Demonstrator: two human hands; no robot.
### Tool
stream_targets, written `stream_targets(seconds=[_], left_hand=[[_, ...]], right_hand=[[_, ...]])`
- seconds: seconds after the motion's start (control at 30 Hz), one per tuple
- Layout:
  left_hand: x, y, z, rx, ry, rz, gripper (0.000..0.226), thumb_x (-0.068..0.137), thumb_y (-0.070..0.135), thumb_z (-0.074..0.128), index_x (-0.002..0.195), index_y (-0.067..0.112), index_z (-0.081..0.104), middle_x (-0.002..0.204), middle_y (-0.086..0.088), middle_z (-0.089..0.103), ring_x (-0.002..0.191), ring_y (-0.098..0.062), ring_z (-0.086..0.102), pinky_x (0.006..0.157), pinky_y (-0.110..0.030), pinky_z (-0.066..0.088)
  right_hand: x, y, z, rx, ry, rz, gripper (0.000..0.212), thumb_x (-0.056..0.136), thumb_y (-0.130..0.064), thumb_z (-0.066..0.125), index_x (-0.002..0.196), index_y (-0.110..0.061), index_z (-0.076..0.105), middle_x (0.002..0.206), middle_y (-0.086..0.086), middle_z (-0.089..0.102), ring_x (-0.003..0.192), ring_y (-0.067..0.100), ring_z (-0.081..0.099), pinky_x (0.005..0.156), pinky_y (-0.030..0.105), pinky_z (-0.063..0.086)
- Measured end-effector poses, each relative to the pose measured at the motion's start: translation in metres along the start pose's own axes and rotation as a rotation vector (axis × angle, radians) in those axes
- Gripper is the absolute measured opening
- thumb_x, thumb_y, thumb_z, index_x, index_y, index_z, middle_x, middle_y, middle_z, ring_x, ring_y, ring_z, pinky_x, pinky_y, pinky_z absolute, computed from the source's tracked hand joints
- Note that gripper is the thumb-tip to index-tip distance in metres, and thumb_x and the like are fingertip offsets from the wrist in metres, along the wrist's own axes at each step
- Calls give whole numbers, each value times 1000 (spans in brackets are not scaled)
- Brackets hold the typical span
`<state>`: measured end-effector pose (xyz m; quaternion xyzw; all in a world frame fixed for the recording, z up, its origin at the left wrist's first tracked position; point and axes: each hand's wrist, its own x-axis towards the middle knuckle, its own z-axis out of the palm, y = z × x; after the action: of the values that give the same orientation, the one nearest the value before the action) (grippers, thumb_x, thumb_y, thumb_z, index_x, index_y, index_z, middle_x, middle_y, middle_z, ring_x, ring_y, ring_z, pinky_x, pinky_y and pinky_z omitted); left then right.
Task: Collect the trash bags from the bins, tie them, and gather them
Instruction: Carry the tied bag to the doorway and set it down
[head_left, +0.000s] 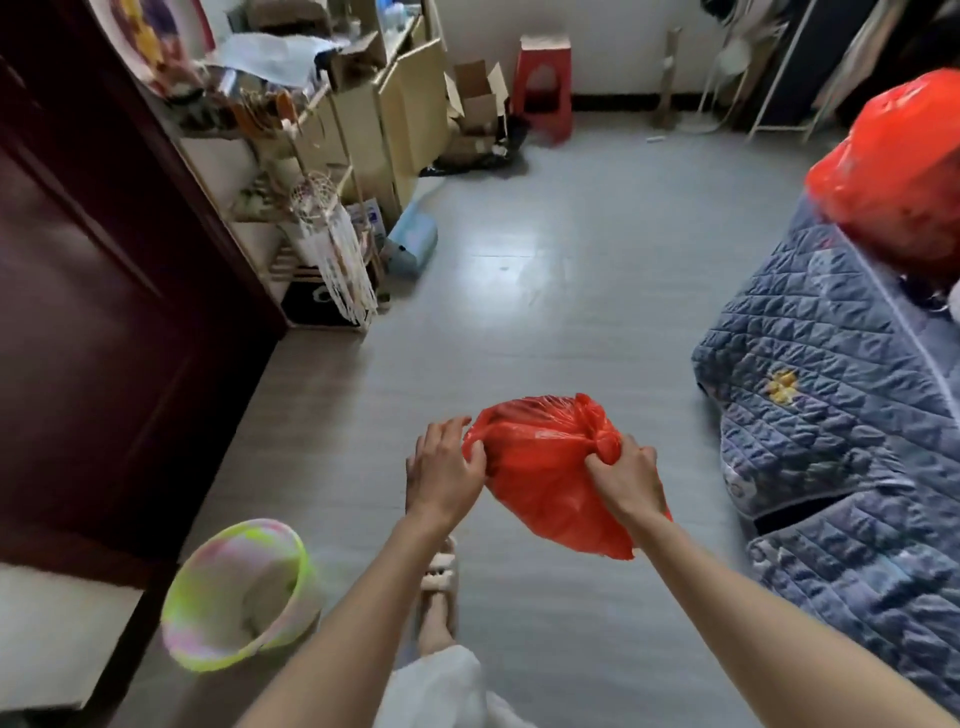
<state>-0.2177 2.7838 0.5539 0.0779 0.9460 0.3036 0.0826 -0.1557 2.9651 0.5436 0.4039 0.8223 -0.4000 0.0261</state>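
I hold a red trash bag (545, 467) in the air above the grey floor, between both hands. My right hand (626, 475) grips the knotted, bunched top of the bag. My left hand (449, 470) pinches the bag's left edge. A pastel bin with a yellow-green rim (236, 590) stands at the lower left with no bag in it. A second red bag (893, 166) lies on the quilted blue bed cover at the far right.
A dark wooden door (93, 291) fills the left. Cluttered shelves (311, 171) and cardboard boxes (478, 98) line the left wall, with a red stool (543, 83) at the back. The bed (831, 415) takes the right side. My slippered foot (439, 582) is below the bag.
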Motion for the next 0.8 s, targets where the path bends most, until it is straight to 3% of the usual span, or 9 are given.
stream_targets(seconds=[0.2, 0.33, 0.57, 0.8], left_hand=[[199, 19, -14, 64, -106, 149, 38, 92, 31, 46, 128, 17, 48, 130, -6, 49, 121, -24, 44, 99, -38, 36], [331, 85, -7, 70, -187, 301, 39, 91, 27, 49, 128, 15, 48, 127, -8, 50, 118, -26, 46, 96, -40, 37], [496, 192, 61, 10, -315, 486, 44, 89, 27, 52, 131, 15, 45, 129, -10, 48, 119, -27, 46, 100, -40, 39], [694, 331, 128, 69, -314, 537, 45, 90, 28, 50, 133, 17, 44, 133, -9, 47, 122, -26, 44, 101, -38, 39]], right_hand=[[135, -110, 21, 68, 91, 105, 40, 84, -27, 52, 121, -14, 49, 121, 19, 45, 108, 39, 52, 92, 39, 41], [228, -168, -11, 92, 203, 188, 34, 82, -26, 53, 114, -12, 52, 115, 16, 46, 102, 37, 54, 87, 35, 41], [407, -200, -70, 100, 325, 176, 34, 82, -26, 56, 114, -14, 55, 114, 14, 48, 102, 34, 55, 87, 33, 42], [626, -242, -150, 109, 348, 184, 35, 82, -24, 56, 116, -15, 55, 117, 15, 46, 106, 36, 54, 90, 33, 42]])
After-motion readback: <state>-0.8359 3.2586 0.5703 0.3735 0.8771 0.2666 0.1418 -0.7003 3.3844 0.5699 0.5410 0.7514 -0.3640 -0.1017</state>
